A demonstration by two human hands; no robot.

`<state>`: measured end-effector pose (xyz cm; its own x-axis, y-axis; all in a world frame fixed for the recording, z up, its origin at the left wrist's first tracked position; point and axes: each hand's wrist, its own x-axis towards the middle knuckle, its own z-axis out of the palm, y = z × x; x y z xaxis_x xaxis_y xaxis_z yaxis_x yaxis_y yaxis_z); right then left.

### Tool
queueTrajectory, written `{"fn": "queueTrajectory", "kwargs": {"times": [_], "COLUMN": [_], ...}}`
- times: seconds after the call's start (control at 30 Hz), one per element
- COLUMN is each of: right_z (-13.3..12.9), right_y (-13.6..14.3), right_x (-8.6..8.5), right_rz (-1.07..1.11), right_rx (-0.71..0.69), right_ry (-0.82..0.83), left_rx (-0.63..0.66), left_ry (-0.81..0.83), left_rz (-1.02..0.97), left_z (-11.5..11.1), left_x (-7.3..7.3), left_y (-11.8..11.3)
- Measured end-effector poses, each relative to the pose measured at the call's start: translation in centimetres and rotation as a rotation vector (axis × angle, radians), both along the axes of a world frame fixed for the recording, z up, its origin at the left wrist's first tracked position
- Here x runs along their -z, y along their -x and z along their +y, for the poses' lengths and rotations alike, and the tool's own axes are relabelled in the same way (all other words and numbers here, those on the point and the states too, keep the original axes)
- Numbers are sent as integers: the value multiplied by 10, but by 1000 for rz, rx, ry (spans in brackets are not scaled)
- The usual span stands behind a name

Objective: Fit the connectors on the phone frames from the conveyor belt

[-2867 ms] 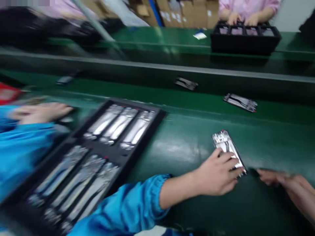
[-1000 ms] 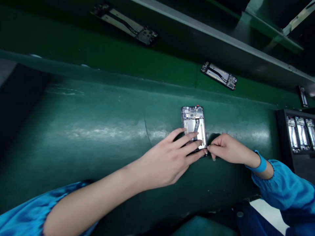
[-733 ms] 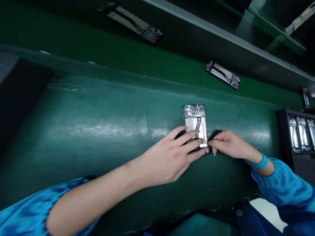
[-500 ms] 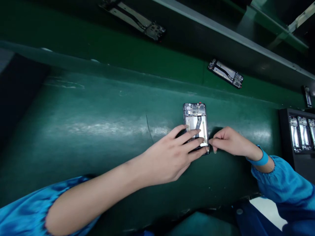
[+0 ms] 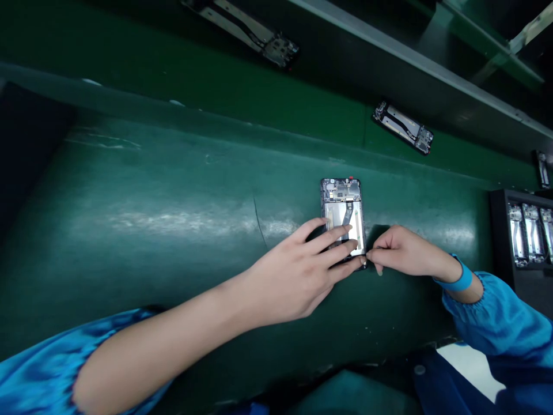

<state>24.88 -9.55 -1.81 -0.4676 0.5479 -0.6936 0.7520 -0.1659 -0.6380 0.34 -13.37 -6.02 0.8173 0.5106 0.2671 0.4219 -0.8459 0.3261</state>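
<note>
While your left grip (image 5: 307, 271) lies spread over one opened phone (image 5: 341, 208), flat on the table (image 5: 194, 173), your right grip (image 5: 398, 251) has thumb and finger pressed together at the phone's lower right edge, what they pinch indiscernible; beyond, three more phones (image 5: 402, 128); far right, one black tray (image 5: 533, 283), stocked phones (image 5: 534, 233) inside

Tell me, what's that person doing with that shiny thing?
Someone has an opened phone lying on a green table. The left hand is spread over its lower part; the right hand is pinched by its lower right edge, anything held being too small to tell. Similar phones lie beyond and in a black tray.
</note>
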Motion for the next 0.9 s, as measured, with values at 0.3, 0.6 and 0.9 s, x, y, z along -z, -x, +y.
{"fn": "queueTrajectory", "kwargs": {"times": [0.3,0.6,0.9], "right_z": [114,185,120], "right_y": [-77,-101,-99], "right_x": [-12,21,-30], "right_rz": [-181,-409,198], "right_rx": [454,809,265], "right_ry": [-822,-668,-314], "left_rx": [-293,-564,-622], "left_ry": [-40,46,-26], "left_rz": [41,-131,-392], "left_z": [100,196,103], "left_x": [15,24,-17], "left_y": [7,-13,24]}}
